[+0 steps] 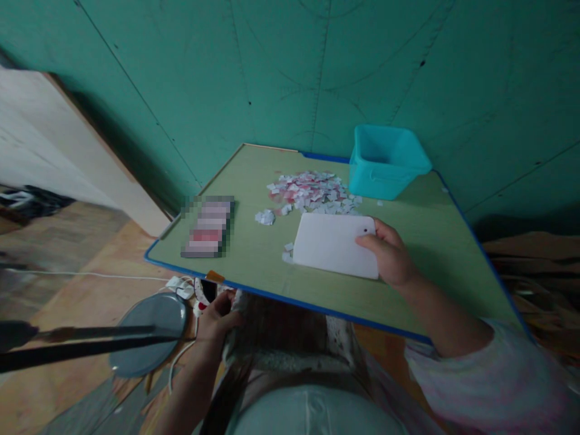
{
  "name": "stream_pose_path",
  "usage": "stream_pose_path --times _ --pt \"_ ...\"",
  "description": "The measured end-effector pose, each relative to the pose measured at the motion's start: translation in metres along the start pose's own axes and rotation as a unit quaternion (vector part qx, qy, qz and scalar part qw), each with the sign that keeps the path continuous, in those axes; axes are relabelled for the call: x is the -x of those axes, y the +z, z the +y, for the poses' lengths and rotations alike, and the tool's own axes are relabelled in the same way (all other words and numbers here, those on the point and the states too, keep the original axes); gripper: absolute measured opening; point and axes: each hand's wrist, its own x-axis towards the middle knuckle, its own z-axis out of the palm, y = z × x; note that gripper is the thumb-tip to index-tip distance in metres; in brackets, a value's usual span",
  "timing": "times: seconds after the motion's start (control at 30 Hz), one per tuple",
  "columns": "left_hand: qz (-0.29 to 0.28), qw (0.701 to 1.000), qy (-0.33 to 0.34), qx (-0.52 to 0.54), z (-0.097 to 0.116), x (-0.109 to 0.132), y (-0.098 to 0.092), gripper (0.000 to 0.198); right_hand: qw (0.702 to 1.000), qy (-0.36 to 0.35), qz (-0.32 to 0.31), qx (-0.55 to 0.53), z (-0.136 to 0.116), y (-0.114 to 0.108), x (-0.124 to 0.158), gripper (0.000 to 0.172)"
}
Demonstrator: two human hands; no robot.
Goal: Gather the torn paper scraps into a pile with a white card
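My right hand (392, 251) grips the right end of a thin white board (333, 244), thumb on top near a small dark hole. The board lies low over a green tabletop (254, 272), just in front of a pile of small white and pink paper scraps (312, 188). A few scraps (288, 252) show at its left edge. Below the table's front edge, my left hand (222, 317) is closed on the white, speckled rim of a dark-centred thing (290, 361) at my lap. What this thing is, I cannot make out.
A turquoise plastic bin (380, 175) stands at the back right of the table. A blurred-out phone-like rectangle (209, 228) lies at the left, and a small white clump (265, 217) sits near the pile. On the floor are a grey round lid (149, 332) and white cables (90, 275).
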Motion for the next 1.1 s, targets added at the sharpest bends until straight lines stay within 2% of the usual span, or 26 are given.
stream_pose_path --times 0.1,0.23,0.3,0.43,0.53,0.63,0.77,0.97,1.1 --pt "-0.002 1.0 0.004 0.001 0.0005 -0.0012 0.0007 0.02 0.999 -0.004 -0.024 0.028 0.0007 0.0019 0.0019 0.013" --pt "-0.003 1.0 0.01 0.003 0.0018 -0.0022 0.0015 0.02 0.997 0.022 -0.075 0.004 -0.0037 0.0034 0.005 0.015" --pt "-0.002 1.0 0.008 0.003 0.0018 -0.0017 0.0014 0.019 0.998 0.029 -0.062 -0.014 -0.0054 0.0024 0.0046 0.016" --pt "0.0 1.0 0.006 0.001 0.0012 -0.0003 0.0011 0.018 1.0 0.01 0.008 -0.006 -0.0049 -0.0004 0.0008 0.016" --pt "-0.001 1.0 0.002 0.001 0.001 -0.0003 0.0011 0.019 0.999 -0.004 0.016 0.032 -0.0033 -0.0001 -0.0004 0.014" --pt "-0.002 1.0 -0.001 0.003 0.0011 -0.0007 0.0013 0.02 0.999 -0.012 -0.007 0.047 -0.0028 0.0018 0.0012 0.011" --pt "-0.004 1.0 0.002 0.005 0.0023 0.0021 0.0021 0.021 0.998 0.007 -0.061 0.004 -0.0036 0.0022 0.0039 0.013" --pt "-0.005 1.0 0.002 -0.001 0.0051 0.0066 0.0023 0.02 0.999 0.007 -0.053 -0.006 -0.001 0.0016 0.0029 0.015" --pt "-0.01 1.0 0.003 0.01 0.0062 0.0016 0.0002 0.02 0.993 0.021 -0.116 0.031 0.0033 0.006 0.0016 0.02"
